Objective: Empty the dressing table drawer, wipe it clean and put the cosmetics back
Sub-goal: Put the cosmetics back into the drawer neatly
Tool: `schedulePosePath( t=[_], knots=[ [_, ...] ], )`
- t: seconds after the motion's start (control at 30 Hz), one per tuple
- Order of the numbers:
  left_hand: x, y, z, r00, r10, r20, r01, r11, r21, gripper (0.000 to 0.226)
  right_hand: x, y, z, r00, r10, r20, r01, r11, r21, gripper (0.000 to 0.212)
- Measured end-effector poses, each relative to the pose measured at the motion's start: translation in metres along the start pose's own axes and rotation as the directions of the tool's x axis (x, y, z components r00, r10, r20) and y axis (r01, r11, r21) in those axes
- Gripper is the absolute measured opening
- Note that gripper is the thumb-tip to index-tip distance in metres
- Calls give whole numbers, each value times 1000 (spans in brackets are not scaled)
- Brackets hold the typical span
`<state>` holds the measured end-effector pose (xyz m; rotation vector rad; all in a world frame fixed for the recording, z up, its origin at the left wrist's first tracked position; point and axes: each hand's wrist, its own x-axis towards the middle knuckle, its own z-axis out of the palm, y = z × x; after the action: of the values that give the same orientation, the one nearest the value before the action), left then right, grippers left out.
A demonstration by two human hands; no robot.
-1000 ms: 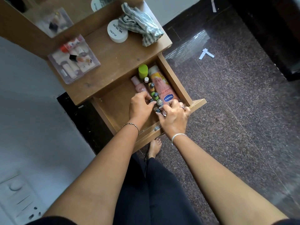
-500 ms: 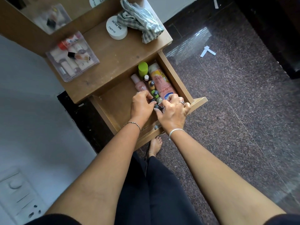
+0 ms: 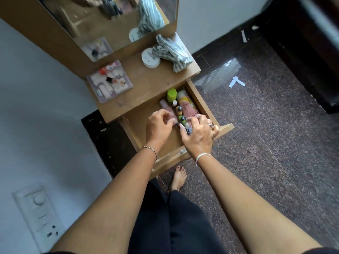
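Observation:
The wooden drawer (image 3: 202,102) of the dressing table stands pulled out. Along its right side lie a green-capped bottle (image 3: 171,94), a large pink tube (image 3: 187,107), a pale pink bottle (image 3: 163,104) and a row of small nail polish bottles (image 3: 179,110). My left hand (image 3: 159,126) hovers over the drawer's middle, fingers curled beside the row. My right hand (image 3: 198,136) is closed around small bottles at the near end of the row, close to the drawer front. What my left fingers pinch is hidden.
On the table top sit a clear organiser tray (image 3: 110,81) of cosmetics, a white round jar (image 3: 150,59) and a striped cloth (image 3: 171,51). A mirror (image 3: 110,19) rises behind. My bare foot (image 3: 178,177) is under the drawer front. Dark speckled floor lies to the right.
The view has tilted up, bringing the mirror in. Both hands stay over the small bottles; my left hand has drawn slightly away from the right.

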<state>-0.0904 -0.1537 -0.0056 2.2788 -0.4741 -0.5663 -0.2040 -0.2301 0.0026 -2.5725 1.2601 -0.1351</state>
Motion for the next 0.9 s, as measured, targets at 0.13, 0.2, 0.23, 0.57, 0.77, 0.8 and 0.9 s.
schedulePosePath(
  t=[0.13,0.2,0.23,0.57,0.77,0.8,0.9],
  knots=[
    [3,5,-36,994,18,-104,-16,1000,16,11,17,-29,-15,1000,-13,-15,15,993,115,22],
    [10,4,-60,986,-16,-165,13,1000,-19,12,29,-50,-22,998,-52,-34,56,988,142,20],
    [14,3,-72,981,-31,-189,23,999,-46,12,36,-61,-25,996,-81,-36,85,985,148,18],
    [80,-26,-167,976,45,-213,-7,985,174,44,94,-159,-14,921,-357,154,330,928,174,31],
    [122,-35,-184,965,263,21,-243,856,457,51,115,-192,8,921,-341,190,283,919,276,25],
    [127,-35,-184,966,256,32,-238,838,492,53,117,-196,10,918,-338,207,278,921,272,26],
    [136,-37,-182,962,273,14,-233,792,564,51,120,-201,15,919,-319,230,259,931,257,28]
  ],
)
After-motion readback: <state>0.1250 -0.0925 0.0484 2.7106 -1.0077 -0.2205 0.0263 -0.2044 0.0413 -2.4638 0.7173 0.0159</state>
